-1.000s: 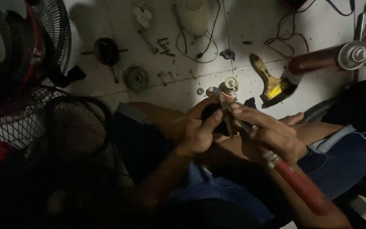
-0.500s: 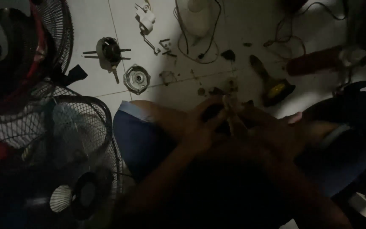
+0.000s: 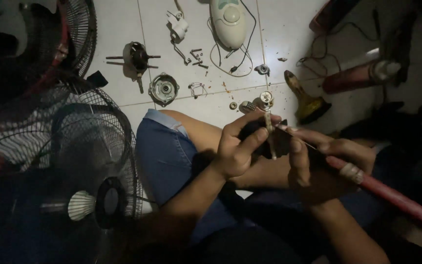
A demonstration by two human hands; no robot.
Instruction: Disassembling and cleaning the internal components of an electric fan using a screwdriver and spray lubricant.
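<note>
Above the lap, the left hand [image 3: 238, 146] grips a small dark part [image 3: 269, 139], while the right hand [image 3: 326, 164] is closed around a red-handled tool [image 3: 391, 193], its tip touching that part. Fan pieces [image 3: 164, 88] lie on the tiled floor [image 3: 118, 29].

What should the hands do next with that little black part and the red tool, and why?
Probably ease the red-handled tool tip a little deeper into the small black part. The right hand already aims its thin shaft at the part, and the left hand grips the part steady above the lap.
</note>
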